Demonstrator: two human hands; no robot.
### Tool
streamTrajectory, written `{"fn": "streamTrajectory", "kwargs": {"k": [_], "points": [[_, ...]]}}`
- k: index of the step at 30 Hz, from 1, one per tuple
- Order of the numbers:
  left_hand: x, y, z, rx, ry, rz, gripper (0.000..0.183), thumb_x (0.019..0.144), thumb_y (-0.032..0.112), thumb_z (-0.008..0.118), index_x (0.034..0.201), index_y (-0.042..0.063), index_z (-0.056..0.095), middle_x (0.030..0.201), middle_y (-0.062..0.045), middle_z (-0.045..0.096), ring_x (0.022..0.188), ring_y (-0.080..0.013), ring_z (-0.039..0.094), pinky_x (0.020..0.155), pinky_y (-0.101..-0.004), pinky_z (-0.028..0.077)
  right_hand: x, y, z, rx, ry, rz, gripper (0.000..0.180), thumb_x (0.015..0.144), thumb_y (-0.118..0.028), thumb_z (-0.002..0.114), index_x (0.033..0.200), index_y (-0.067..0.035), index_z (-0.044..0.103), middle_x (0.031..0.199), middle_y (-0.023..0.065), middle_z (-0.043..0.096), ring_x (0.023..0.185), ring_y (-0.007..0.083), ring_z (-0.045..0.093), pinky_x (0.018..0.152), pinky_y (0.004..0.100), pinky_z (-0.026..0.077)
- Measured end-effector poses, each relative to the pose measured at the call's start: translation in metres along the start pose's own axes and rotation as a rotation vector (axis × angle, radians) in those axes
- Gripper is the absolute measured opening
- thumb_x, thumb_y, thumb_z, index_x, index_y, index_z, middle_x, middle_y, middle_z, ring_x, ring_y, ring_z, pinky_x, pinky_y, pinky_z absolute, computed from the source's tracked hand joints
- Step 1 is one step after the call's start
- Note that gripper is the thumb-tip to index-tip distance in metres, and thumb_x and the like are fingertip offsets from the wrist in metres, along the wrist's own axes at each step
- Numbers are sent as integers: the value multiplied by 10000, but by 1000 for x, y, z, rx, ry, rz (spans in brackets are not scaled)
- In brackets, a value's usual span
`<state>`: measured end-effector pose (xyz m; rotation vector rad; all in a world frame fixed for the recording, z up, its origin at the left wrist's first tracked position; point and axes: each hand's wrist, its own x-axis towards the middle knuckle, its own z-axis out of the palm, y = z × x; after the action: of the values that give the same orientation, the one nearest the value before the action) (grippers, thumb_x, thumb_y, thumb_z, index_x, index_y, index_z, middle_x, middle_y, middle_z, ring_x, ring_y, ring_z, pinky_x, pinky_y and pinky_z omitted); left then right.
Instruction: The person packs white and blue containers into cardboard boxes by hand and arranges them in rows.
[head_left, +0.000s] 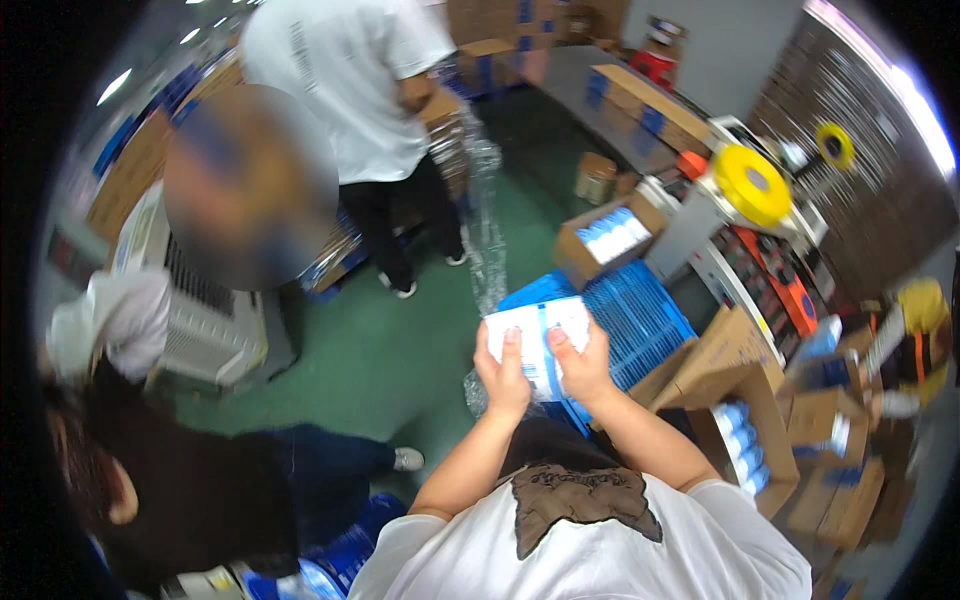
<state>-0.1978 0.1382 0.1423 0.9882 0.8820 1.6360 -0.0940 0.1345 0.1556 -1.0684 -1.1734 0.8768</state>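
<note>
Between my two hands is a white packet (536, 349) with a blue band across it and small print on its face. My left hand (504, 373) grips its left side, thumb on top. On the right side, my right hand (583, 363) holds it the same way; the fingers beneath are hidden. The packet is held above a blue plastic pallet (637, 322). An open cardboard box (772, 450) by my right arm contains several blue-and-white packets (739, 446). Farther off, another open carton (574, 251) holds similar packets (616, 234).
A carton-sealing machine (682, 236) with a yellow tape roll (752, 184) stands at the right. Clear plastic wrap (487, 225) trails over the green floor (337, 360). One person in a white shirt (337, 82) stands ahead; another in dark clothing (210, 487) is at the left.
</note>
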Motion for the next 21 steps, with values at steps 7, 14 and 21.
{"fn": "streamTrajectory", "kwargs": {"k": [7, 14, 21], "points": [[-28, -20, 83, -224, -475, -405, 517, 917, 429, 373, 1205, 1, 413, 1172, -127, 482, 1100, -214, 475, 894, -322, 389, -27, -59, -144, -244, -255, 30, 878, 652, -212, 775, 1294, 10, 220, 1207, 163, 424, 1146, 231, 404, 973, 317, 303], [-95, -79, 156, 489, -1286, -66, 517, 842, 360, 555, 1265, 99, 413, 1358, -174, 244, 1237, -333, 286, 1000, -446, 273, -103, -103, -294, 300, 665, 130, 588, 779, -197, 644, 1228, -45, 296, 1113, 141, 500, 998, 246, 542, 825, 384, 477], [-125, -108, 153, 765, -1477, 235, 287, 737, 170, 657, 959, 44, 524, 1322, -237, 312, 1156, -423, 379, 926, -436, 378, -159, -22, -317, 248, 613, 741, 581, 831, -247, 598, 1273, -20, 297, 1205, 136, 470, 1054, 256, 518, 849, 399, 452]]}}
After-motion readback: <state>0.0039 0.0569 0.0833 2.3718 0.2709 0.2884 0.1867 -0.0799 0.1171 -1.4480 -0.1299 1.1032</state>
